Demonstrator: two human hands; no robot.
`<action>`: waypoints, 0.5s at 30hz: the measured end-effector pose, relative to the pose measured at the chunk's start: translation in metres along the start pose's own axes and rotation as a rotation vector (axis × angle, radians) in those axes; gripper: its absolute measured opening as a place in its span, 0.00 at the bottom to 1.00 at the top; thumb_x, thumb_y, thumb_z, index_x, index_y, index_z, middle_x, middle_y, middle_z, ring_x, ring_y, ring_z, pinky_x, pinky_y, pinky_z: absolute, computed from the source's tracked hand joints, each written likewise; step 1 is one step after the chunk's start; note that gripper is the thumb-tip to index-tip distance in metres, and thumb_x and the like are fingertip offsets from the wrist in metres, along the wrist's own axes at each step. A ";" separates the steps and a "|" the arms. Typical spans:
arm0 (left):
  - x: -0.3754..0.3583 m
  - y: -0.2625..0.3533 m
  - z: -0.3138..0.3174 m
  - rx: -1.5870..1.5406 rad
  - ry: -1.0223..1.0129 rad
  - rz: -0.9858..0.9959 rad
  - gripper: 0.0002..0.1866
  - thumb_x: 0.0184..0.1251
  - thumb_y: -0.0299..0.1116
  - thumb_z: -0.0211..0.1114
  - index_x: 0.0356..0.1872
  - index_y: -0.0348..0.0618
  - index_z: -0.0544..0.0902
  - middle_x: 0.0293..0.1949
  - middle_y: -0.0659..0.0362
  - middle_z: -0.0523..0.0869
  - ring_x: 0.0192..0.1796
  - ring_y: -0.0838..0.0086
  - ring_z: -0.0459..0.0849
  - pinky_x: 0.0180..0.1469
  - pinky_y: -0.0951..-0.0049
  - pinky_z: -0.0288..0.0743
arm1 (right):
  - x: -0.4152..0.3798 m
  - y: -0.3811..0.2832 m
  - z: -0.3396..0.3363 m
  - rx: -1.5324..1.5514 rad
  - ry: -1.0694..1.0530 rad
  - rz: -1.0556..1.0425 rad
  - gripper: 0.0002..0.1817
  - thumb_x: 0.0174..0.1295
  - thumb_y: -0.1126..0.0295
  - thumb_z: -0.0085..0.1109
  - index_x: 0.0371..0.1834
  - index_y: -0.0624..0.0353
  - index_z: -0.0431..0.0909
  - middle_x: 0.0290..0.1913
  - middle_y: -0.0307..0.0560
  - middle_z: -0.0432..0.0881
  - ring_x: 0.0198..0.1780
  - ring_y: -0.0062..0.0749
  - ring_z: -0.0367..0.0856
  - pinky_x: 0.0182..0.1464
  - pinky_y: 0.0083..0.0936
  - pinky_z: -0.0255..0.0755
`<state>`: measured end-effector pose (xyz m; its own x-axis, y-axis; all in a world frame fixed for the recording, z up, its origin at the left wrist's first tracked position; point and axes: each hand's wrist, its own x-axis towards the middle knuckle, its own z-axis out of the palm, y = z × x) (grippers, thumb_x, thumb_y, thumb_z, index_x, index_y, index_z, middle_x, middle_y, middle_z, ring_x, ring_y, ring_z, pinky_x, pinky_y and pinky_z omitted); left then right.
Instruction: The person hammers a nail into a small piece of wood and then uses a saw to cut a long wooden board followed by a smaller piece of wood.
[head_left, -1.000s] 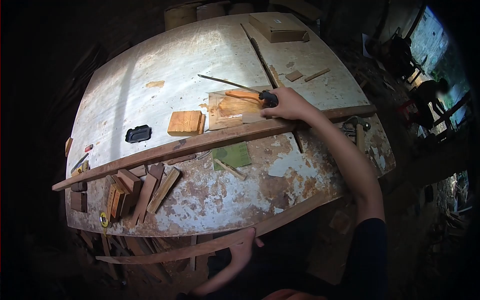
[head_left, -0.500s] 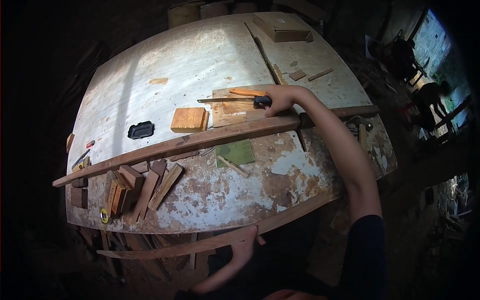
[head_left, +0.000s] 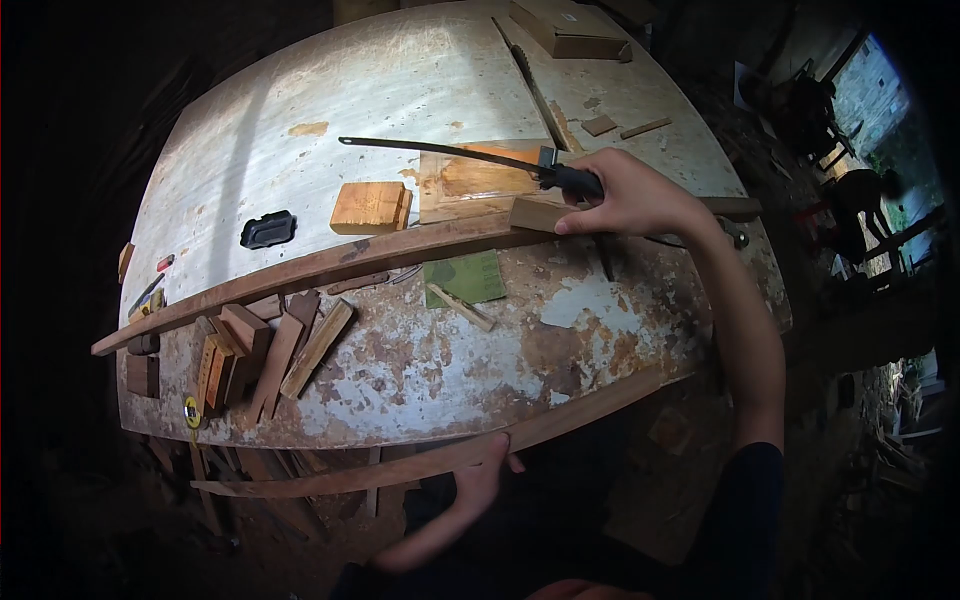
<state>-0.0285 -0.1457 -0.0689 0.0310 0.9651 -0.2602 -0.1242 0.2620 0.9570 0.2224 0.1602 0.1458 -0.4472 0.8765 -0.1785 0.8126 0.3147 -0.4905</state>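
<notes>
Along the table's front edge runs a long wooden strip (head_left: 400, 470), slanting up to the right. My left hand (head_left: 482, 475) is closed around its underside near the middle, thumb at the upper edge. My right hand (head_left: 635, 195) grips the black handle of a saw (head_left: 440, 150), whose thin dark blade points left over a flat wooden board (head_left: 440, 195). Just below that handle, a short piece of wood (head_left: 537, 214) shows at my right thumb, overlapping the long wooden beam (head_left: 300, 272) across the table. A wood block (head_left: 368, 207) sits left of the board.
The worn table (head_left: 390, 400) carries a black tray (head_left: 268, 230), green sandpaper (head_left: 470, 280), several wood offcuts (head_left: 240, 345) and a tape measure (head_left: 192, 410) at front left. A cardboard box (head_left: 570, 32) stands at the back. A person (head_left: 865, 195) is at far right.
My right hand has lifted the saw and drawn it right, turning the blade tip up. The short wood piece now shows by my thumb. My left hand keeps its hold; the view has shifted slightly.
</notes>
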 end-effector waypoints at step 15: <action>0.002 0.008 0.003 -0.017 0.015 0.002 0.17 0.88 0.34 0.61 0.35 0.35 0.88 0.26 0.58 0.90 0.36 0.74 0.89 0.46 0.71 0.82 | -0.028 0.032 0.100 -0.187 0.348 -0.001 0.17 0.60 0.65 0.82 0.49 0.56 0.88 0.39 0.56 0.92 0.43 0.56 0.92 0.46 0.47 0.83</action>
<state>-0.0262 -0.1416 -0.0612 0.0162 0.9655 -0.2599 -0.1411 0.2595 0.9554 0.2236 0.1096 0.0492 -0.3204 0.9373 0.1371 0.8807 0.3480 -0.3213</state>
